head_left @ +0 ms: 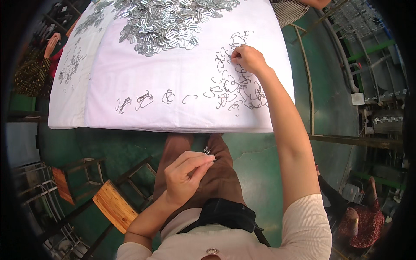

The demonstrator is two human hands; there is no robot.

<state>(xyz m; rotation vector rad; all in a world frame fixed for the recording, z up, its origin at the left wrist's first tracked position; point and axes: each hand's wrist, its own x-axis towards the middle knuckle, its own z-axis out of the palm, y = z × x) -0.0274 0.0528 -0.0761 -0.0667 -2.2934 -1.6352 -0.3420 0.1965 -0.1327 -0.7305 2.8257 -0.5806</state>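
My left hand is held over my lap, thumb and fingers pinched on a small shiny metal piece that sticks out past the fingertips. Its exact kind is too small to tell. My right hand reaches across the table at the right, its fingertips closed together among scattered dark curved wire hooks. Whatever those fingertips grip, if anything, is hidden. Small clusters of the same hooks lie in a row near the table's front edge. A large heap of flat silver slotted metal plates covers the far middle.
The table has a pale cloth cover. At its left lie more dark hooks, near another person's hand. A wooden stool stands at the lower left. Other people sit at the far right and lower right.
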